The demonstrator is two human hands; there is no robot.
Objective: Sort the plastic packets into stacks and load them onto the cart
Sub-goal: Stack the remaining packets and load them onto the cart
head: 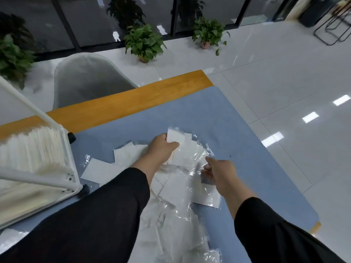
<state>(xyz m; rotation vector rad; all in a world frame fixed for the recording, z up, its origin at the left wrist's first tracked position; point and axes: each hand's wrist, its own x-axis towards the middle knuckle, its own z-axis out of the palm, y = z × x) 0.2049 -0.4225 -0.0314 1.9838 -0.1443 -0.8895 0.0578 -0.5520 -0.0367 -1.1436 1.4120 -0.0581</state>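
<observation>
Now my left hand (163, 149) grips a white packet (175, 138) at the far edge of the loose pile of plastic packets (171, 188), which is spread on the blue mat (237, 130) over the worktop (123, 103). My right hand (218, 170) reaches into the pile, its fingers (206, 170) curled on clear plastic. To my left the white cart (62, 184) holds upright stacks (28, 149).

On the bench (133, 99), loose plastic packets (171, 188) litter a blue mat (237, 133). The left hand (161, 149) grips a small stack of packets (175, 138); the right hand (218, 171) pinches another packet (206, 180). A white cart (62, 179) at the left holds upright packets.
</observation>
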